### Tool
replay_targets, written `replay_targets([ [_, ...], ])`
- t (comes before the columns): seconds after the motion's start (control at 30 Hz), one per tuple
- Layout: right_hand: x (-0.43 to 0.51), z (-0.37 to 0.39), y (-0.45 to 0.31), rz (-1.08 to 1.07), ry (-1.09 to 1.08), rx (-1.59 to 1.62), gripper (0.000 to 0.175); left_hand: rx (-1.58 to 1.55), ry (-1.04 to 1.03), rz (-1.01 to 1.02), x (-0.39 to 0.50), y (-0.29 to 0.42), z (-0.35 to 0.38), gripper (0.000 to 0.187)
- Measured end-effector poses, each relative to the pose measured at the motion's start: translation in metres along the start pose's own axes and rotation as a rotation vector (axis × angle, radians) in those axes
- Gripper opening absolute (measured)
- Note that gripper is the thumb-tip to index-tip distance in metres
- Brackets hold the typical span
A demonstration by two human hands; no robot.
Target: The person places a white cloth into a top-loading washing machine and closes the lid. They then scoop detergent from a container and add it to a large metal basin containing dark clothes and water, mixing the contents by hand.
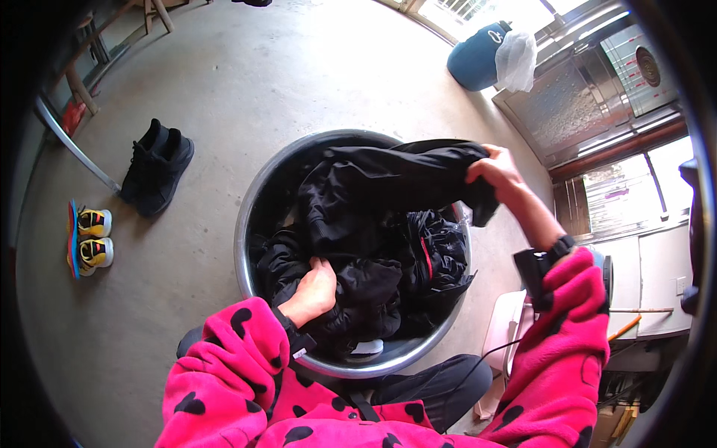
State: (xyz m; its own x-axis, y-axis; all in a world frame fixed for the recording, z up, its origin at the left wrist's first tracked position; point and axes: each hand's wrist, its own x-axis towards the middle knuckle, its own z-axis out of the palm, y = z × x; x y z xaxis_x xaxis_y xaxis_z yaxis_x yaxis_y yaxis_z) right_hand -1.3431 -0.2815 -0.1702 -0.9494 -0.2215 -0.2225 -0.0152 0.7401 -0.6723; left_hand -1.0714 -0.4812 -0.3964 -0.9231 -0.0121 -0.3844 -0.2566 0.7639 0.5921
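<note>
In front of me a wide round basin with a metal rim [242, 224] holds a heap of black clothes [358, 294]. My right hand [497, 172] grips one end of a black garment [386, 171], raised at the basin's far right side. The rest of that garment stretches left across the basin, down to a ribbed band. At this band my left hand [313, 288] has hold of the cloth, its fingertips partly hidden. Shiny black fabric [440, 246] with a red strip lies at the basin's right. A small white item [367, 349] shows near the bottom rim.
Black shoes [157, 168] and a small yellow-and-black pair [94, 238] stand on the concrete floor to the left. A blue container [476, 59] with a clear plastic bag is at the back right, beside a metal-and-glass cabinet [582, 95]. A pale pink plastic item [507, 319] stands right of the basin.
</note>
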Motion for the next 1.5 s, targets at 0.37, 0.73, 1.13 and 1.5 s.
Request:
replay_targets([
  [0.37, -0.045, 0.105, -0.023, -0.774, -0.084, -0.486, 0.03, -0.166, -0.07, -0.069, 0.002, 0.011, 0.0, 0.051],
  [0.73, 0.019, 0.249, 0.061, -0.878, -0.616, -1.089, 0.081, -0.215, -0.177, -0.164, -0.007, 0.017, -0.025, 0.034],
  [1.13, 0.076, 0.214, 0.083, -0.487, -0.761, -0.258, 0.059, -0.285, -0.034, -0.187, -0.014, 0.023, -0.012, 0.036],
  [1.5, 0.11, 0.232, 0.123, -0.182, -0.325, -0.218, 0.1, -0.693, 0.015, -0.346, -0.007, 0.015, 0.008, 0.042],
])
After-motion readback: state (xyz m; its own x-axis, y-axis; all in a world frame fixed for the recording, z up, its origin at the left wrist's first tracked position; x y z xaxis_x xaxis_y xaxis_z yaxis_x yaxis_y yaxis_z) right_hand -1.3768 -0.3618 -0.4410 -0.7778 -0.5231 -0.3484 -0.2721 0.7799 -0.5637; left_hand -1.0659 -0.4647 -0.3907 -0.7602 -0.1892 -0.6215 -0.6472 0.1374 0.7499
